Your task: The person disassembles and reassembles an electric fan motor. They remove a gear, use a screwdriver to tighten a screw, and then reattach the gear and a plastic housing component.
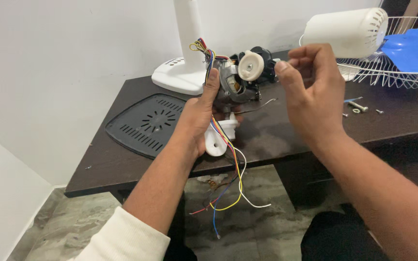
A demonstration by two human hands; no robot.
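At the far left of the dark bench (122,164) lies a black vented cover (146,123), flat and out of the way. Behind it stands the white fan base (182,72) with its upright post, pushed back against the wall so the front of the bench stays free for work.

The left hand (199,121) is closed around the fan motor (235,82), gripping it from below and behind with the thumb up along its side. Held this way above the bench edge, the motor's front faces the person and its cream gear wheel (251,65) is open to reach. A white plastic bracket (217,137) sits under the motor against the palm, and a bundle of coloured wires (233,179) hangs loose below the hand, trailing off toward the floor.

The right hand (313,92) is just beside the motor, its fingers pinched narrow on a small pale part at the motor's right side; what exactly they hold is too small to tell.

Further right, the white motor housing (347,31) rests on its side against the wire fan guard (397,63), which cradles the blue fan blade (410,50). A few loose screws (359,107) lie near the guard, apart from the hands.
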